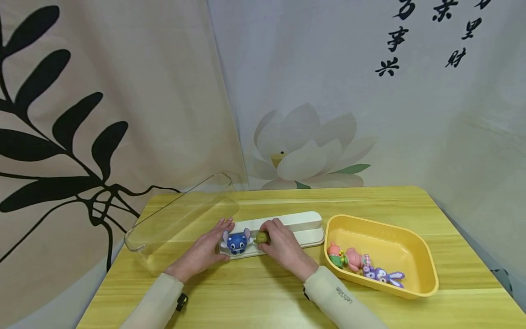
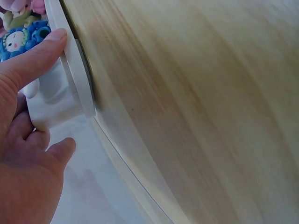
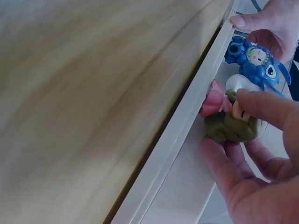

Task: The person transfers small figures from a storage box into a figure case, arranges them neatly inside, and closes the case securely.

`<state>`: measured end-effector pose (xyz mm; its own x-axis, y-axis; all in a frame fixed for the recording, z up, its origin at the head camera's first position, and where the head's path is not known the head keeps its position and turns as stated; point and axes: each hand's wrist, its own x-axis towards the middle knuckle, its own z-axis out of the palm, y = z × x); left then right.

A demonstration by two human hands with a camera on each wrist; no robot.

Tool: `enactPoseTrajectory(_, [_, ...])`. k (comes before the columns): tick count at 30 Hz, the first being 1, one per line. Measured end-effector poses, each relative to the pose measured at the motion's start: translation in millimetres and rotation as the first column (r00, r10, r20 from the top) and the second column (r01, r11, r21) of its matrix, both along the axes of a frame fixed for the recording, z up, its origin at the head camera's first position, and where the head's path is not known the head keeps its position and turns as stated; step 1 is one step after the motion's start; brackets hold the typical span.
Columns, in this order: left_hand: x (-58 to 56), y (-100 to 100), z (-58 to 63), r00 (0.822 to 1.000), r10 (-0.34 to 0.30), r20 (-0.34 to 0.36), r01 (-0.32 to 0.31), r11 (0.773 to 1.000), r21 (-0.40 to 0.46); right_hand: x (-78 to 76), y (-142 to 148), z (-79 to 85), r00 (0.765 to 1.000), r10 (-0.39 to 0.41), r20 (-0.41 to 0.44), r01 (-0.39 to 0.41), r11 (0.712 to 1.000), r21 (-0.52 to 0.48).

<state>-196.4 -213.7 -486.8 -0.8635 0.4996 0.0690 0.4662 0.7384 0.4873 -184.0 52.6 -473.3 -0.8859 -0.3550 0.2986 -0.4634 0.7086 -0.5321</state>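
A long white stepped display base (image 1: 302,220) lies on the wooden table in the head view. My left hand (image 1: 207,246) grips its left end, thumb on the front rim and fingers round the far side. Beside that hand, a blue big-eared figurine (image 1: 237,243) stands on the base. My right hand (image 1: 285,249) pinches a small doll figurine (image 3: 231,126) with olive-brown hair and a pink skirt, between thumb and fingers. In the right wrist view this doll is over the base, close against the blue figurine. My fingers hide part of it.
To the right, a yellow tray (image 1: 396,242) holds several figurines, among them a pink one (image 1: 354,259) and a purple long-eared one (image 1: 384,275). A large clear cover (image 1: 181,214) lies at the table's left, behind my left hand. Curtains hang behind the table (image 1: 263,301).
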Motion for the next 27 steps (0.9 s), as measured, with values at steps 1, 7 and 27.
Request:
enactPoseTrajectory(1, [-0.1,0.0,0.0,1.0,0.001,0.002,-0.001,1.0,-0.002,0.1,0.3,-0.3,1.0,-0.002,-0.002,0.002,1.0,0.001])
enactPoseTrajectory(7, [-0.6,0.0,-0.6,1.0,-0.001,0.009,0.001,1.0,-0.001,3.0,1.1,0.3,1.0,-0.019,-0.017,0.02,0.999,0.033])
enactPoseTrajectory(27, [0.8,2.0,0.0,1.0,0.005,-0.005,-0.005,1.0,-0.003,47.4,63.6,50.1,0.994,-0.083,0.067,0.086,0.995,-0.045])
